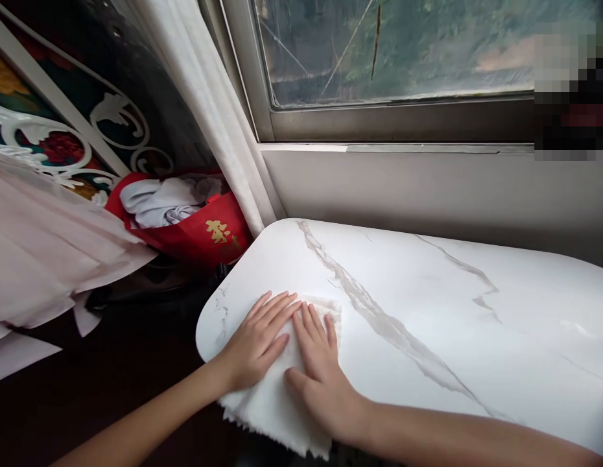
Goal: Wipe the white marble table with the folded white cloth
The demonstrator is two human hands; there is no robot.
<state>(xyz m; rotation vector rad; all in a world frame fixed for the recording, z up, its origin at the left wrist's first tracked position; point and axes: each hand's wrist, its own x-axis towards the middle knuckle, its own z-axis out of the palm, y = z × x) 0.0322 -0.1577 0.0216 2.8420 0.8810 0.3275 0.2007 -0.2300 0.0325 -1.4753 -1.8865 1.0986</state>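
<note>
A white cloth (275,408) lies on the left end of a white table with grey marble veins (457,311), and its frayed lower edge hangs over the table's near edge. My left hand (255,344) rests flat on the cloth's left part, fingers stretched out. Beside it, my right hand (323,376) also presses flat on the cloth, its fingers slightly apart and pointing away from me. The fingertips of both hands nearly meet near the cloth's far edge.
Behind the table are a wall (403,188) and a framed window (403,52). A white curtain (204,97) hangs near the far left corner. Left of the table stand a red bag (185,240) holding pale fabric and a pink draped cloth (48,240).
</note>
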